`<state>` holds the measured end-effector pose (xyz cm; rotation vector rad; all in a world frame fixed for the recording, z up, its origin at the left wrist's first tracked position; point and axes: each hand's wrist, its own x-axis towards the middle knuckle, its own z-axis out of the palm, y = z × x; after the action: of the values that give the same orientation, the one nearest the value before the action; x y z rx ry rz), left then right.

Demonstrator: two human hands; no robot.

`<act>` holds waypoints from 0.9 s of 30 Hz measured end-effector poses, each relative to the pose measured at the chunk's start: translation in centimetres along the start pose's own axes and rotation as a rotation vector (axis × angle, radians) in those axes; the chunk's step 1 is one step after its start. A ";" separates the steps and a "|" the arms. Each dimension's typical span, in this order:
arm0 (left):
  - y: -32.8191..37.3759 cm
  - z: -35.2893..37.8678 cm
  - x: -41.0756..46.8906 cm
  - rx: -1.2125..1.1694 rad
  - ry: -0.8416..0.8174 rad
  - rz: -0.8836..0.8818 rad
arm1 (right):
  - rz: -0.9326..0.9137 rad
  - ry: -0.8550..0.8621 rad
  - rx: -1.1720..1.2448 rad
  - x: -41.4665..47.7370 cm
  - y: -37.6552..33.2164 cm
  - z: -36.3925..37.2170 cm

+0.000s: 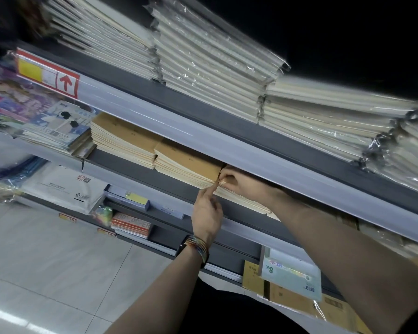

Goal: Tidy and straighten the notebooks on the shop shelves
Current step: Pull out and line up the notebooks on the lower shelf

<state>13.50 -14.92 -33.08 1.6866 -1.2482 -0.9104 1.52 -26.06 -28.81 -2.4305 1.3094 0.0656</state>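
Brown-covered notebooks lie in flat stacks on the middle shelf: one stack to the left, a second stack beside it, and a third stack mostly hidden under my right hand. My right hand reaches under the shelf rail and grips the left end of that third stack, fingers curled over its top. My left hand, with a braided band on the wrist, points up with a fingertip touching the same stack's corner.
The upper shelf carries tall stacks of plastic-wrapped notebooks. Illustrated notebooks lie at the left. Lower shelves hold white packets, small boxes and an 8K paper pad. Tiled floor lies below left.
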 end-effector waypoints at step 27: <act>-1.2 0.3 0.5 0.056 0.011 -0.001 | -0.017 -0.065 -0.057 0.5 0.9 0.7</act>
<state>13.78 -15.28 -34.30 1.7333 -1.2766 -0.8727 1.16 -26.67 -29.86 -2.4652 1.2753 0.1785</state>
